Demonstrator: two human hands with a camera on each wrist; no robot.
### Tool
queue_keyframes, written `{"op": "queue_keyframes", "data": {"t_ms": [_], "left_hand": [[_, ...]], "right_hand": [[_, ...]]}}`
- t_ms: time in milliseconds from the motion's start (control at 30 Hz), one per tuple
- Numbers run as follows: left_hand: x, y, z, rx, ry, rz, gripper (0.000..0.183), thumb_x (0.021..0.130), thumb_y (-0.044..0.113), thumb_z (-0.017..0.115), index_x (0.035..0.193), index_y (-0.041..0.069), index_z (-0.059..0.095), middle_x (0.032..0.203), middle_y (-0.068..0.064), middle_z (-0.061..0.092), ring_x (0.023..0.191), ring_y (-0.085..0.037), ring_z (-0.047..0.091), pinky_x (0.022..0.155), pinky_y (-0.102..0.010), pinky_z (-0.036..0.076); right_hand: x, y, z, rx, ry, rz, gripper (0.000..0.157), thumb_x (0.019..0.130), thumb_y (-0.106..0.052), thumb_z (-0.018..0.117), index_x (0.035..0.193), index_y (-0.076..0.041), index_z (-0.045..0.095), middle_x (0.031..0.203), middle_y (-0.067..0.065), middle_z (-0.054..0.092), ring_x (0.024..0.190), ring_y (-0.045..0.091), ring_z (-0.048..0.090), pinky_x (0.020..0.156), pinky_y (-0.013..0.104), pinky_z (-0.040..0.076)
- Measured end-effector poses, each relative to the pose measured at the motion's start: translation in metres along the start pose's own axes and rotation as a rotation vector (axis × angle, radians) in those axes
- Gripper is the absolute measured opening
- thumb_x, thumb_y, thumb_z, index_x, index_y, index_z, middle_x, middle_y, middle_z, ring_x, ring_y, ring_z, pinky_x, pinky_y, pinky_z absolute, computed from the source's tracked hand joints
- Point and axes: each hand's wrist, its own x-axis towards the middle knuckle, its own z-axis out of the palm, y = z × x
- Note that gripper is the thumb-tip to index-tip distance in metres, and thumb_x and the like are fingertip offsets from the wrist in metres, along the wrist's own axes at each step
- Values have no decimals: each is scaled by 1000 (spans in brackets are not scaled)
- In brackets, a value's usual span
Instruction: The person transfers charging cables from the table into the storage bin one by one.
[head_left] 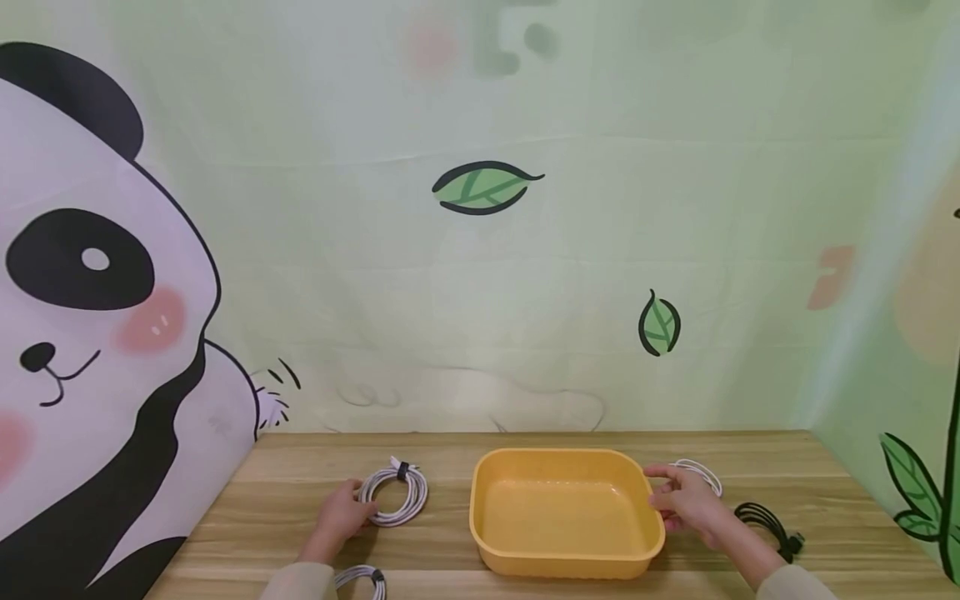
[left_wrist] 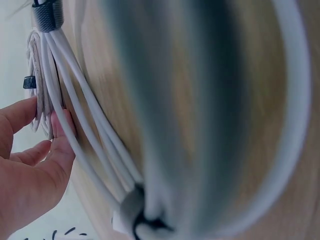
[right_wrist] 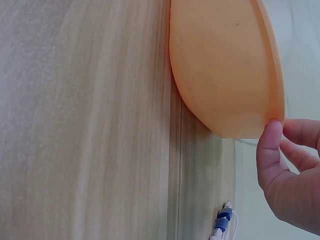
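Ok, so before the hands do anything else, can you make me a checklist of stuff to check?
1. Grip on the grey coiled cable: ok, the left hand pinches its side.
2. Strap round that coil: ok, it is on.
3. Grip on the yellow bin: ok, the right hand pinches its right edge.
4. Room in the bin: ok, nothing shows inside.
5. Coil over the bin: not ok, it is off to the left, apart from it.
6. Coil lifted clear of the table: cannot tell from these views.
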Motion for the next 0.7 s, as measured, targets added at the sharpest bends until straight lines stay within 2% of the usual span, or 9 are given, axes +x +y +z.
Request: {"op": "queue_keyframes", "data": {"t_ms": [133,300,333,400,500,567,700], "left_hand": [[0,-1,1,-69,8,-40,52,74,-1,58,119,-15,37,86,-23,54,58,-16,54,50,-27,50],[-1,-1,1,-190,-1,-93,53,75,-4,56,122,-15,33,76,-16,54,58,-15,53,52,-27,50],[-1,0,1,-209,-3,-106,55,75,-5,56,123,-15,31,77,-17,53,59,-15,52,52,-27,50],[-1,1,1,-247,-7,-139,60,76,-5,55,127,-16,25,89,-23,51,61,-15,52,54,-28,51],[0,3,1,-304,-10,-190,66,78,-5,54,130,-17,15,111,-33,39,62,-14,52,57,-27,52],[0,3,1,-341,-12,-215,68,78,-6,53,131,-17,12,119,-35,30,61,-14,52,58,-26,52],[0,5,2,-383,8,-238,69,77,-8,53,131,-17,12,108,-32,38,58,-12,53,57,-24,51]], "right_hand": [[0,0,-1,11,-25,-8,52,81,0,55,127,9,33,83,9,55,53,11,53,50,24,50],[0,-1,1,15,-2,3,51,80,1,54,127,8,35,82,10,55,52,11,51,49,24,49],[0,-1,1,17,6,9,51,80,2,54,127,8,35,82,10,55,51,11,51,49,24,49],[0,-1,1,17,11,13,51,80,2,54,127,8,35,82,10,54,51,11,51,48,24,49],[0,-1,1,18,9,9,52,80,2,54,127,8,34,82,10,55,51,11,51,48,24,49],[0,-1,1,18,7,6,52,80,2,54,127,8,34,82,10,55,51,11,51,48,24,49],[0,0,1,18,7,7,52,80,2,54,127,9,34,82,10,55,52,11,51,48,24,49]]}}
